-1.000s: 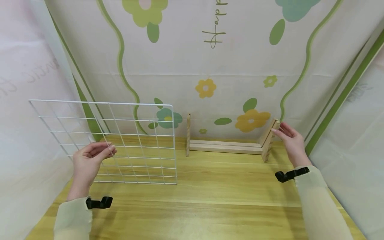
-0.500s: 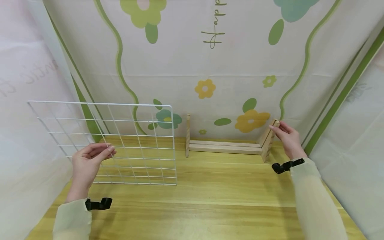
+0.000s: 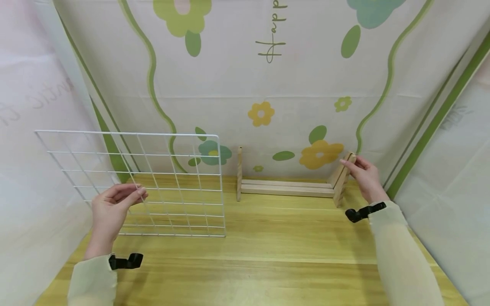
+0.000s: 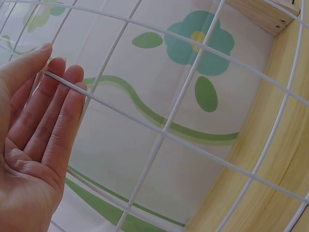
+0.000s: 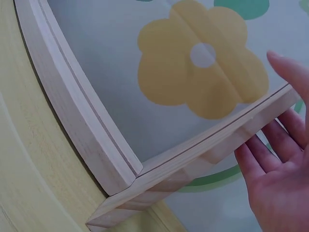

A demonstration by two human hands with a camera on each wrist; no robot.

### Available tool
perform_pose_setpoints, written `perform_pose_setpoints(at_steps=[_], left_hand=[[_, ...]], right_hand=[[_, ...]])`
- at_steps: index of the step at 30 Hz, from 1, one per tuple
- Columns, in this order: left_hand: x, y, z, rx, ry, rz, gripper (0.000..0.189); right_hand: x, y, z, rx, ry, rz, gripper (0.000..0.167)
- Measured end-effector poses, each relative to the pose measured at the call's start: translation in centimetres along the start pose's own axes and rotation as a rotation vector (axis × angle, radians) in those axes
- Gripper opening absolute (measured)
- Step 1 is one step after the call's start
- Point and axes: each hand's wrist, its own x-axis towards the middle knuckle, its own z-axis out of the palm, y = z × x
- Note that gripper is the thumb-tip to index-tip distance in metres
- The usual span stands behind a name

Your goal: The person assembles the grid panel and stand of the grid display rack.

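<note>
A white wire grid panel [image 4: 164, 131] stands upright on the left, its lower edge at the table. My left hand [image 3: 112, 208] pinches one of its wires between thumb and fingertips. Further back, by the rear cloth, a pale wooden stand [image 3: 287, 188] has a long grooved base bar and two uprights. Around the upper part of its right upright [image 3: 342, 182] my right hand [image 3: 369, 180] is placed, thumb on the inner side, fingers on the outer. The right wrist view shows the groove running along the base bar [image 5: 87, 121] and up this upright.
The wood-grain table [image 3: 249, 255] is enclosed by a flower-printed cloth [image 3: 298, 76] behind and white cloth sides at left [image 3: 34, 170] and right [image 3: 451, 170]. The stand's left upright [image 3: 239, 174] is close to the panel's right edge.
My right hand has shifted slightly left and its thumb has come over the top of the right upright. The left hand and the grid panel have stayed nearly still.
</note>
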Motion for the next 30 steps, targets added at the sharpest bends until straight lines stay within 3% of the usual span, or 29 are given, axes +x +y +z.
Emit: perform_pose_setpoints(at_steps=[9, 19, 30], left_hand=[[0.1, -0.1, 0.0, 0.014, 0.001, -0.001, 0.018], [-0.1, -0.3, -0.1, 0.027, 0.0, -0.013, 0.019], [-0.1, -0.3, 0.0, 0.037, 0.0, -0.014, 0.018]], right_hand=[[-0.2, 0.2, -0.1, 0.023, 0.009, -0.013, 0.089], [-1.4, 0.8, -1.1, 0.145, -0.081, -0.064, 0.079], [-2.2, 1.0, -2.2, 0.172, -0.12, -0.109, 0.077]])
